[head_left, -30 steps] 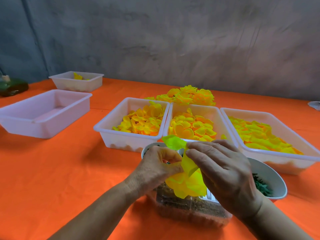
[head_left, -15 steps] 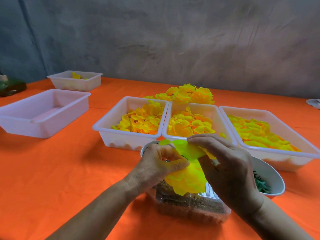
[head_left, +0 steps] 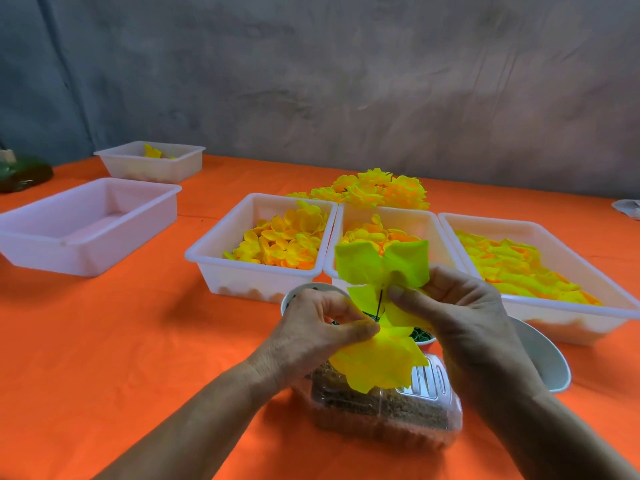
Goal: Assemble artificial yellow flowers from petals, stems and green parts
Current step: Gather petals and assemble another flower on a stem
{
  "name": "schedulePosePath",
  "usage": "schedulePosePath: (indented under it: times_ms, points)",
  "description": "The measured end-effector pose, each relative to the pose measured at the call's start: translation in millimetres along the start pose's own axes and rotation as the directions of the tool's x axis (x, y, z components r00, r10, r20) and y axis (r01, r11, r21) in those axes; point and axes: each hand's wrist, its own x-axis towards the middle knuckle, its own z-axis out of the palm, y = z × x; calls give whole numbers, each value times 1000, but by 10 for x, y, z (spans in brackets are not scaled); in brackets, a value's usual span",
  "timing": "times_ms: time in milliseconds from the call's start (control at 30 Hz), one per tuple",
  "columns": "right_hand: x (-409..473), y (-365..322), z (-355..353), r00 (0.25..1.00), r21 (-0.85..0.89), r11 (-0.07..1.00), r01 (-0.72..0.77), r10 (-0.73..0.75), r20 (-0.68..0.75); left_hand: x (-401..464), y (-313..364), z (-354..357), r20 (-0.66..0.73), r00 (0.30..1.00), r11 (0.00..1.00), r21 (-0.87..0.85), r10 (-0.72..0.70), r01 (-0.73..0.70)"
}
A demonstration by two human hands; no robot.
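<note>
Between my hands is a half-built yellow flower [head_left: 377, 365] on a thin dark stem [head_left: 380, 303]. My left hand [head_left: 318, 327] pinches the flower at its base, where the lower petals fan out. A larger yellow-green petal layer [head_left: 381, 265] stands spread open on the upper part of the stem, and my right hand [head_left: 457, 313] pinches it by its lower edge. The stem's lower end is hidden by petals and fingers.
Three white trays of yellow petals [head_left: 277, 244] [head_left: 367, 233] [head_left: 519, 268] stand behind my hands, with finished flowers [head_left: 377, 188] beyond. A clear box of brown bits [head_left: 381, 407] lies under my hands, bowls [head_left: 540, 362] beside. An empty tray [head_left: 86, 226] and a small tray [head_left: 152, 161] sit left.
The folded petal layer at the stem top has been opened out and now stands spread flat above my fingers. My right hand has turned, thumb now facing me.
</note>
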Motion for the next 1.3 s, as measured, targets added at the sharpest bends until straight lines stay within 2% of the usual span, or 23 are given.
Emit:
schedulePosePath:
  times_ms: [267, 367, 467, 567, 700, 767, 833, 900, 967, 1033, 1100, 1200, 1300]
  points:
    - [8, 35, -17, 999, -3, 999, -41, 41, 10, 6, -37, 8, -22, 1000, 1000, 8, 0, 0]
    - [-7, 45, -8, 998, -8, 998, 64, -64, 9, 10, -40, 10, -31, 999, 999, 35, 33, -32]
    - [-40, 50, -1, 976, -150, 965, 216, -216, 15, 10, -35, 11, -39, 998, 997, 57, 58, -56]
    - [-44, 60, -4, 939, -337, 879, 338, -341, 53, 12, -38, 14, -44, 996, 996, 47, 72, -70]
    - [-19, 94, -29, 889, -506, 749, 427, -449, 86, 21, -72, 21, -62, 996, 997, 42, 59, -57]
    - [-21, 90, -42, 835, -622, 607, 495, -530, 148, 25, -95, 20, -61, 997, 998, 2, 55, -55]
    - [-19, 77, -49, 756, -694, 423, 583, -595, 273, 20, -85, 28, -50, 998, 997, -71, 34, -38]
    - [-14, 78, -59, 675, -707, 265, 656, -625, 392, 24, -94, 35, -31, 999, 994, -109, 26, -30]
    - [-15, 92, -77, 625, -708, 154, 690, -621, 474, 23, -83, 44, -14, 1000, 994, -101, 27, -28]
    - [-18, 121, -101, 625, -724, 109, 681, -602, 497, 28, -84, 43, -29, 1000, 995, -102, 7, -10]
    - [-23, 158, -124, 648, -746, 111, 657, -590, 482, 27, -79, 28, -37, 999, 992, -127, 10, -15]
    - [-39, 173, -119, 652, -748, 121, 652, -593, 472, -15, 10, -30, 28, 999, 977, -210, 46, -39]
    - [-7, 150, -125, 641, -730, 127, 672, -592, 488, -9, 64, -139, 4, 999, 943, -329, -45, 44]
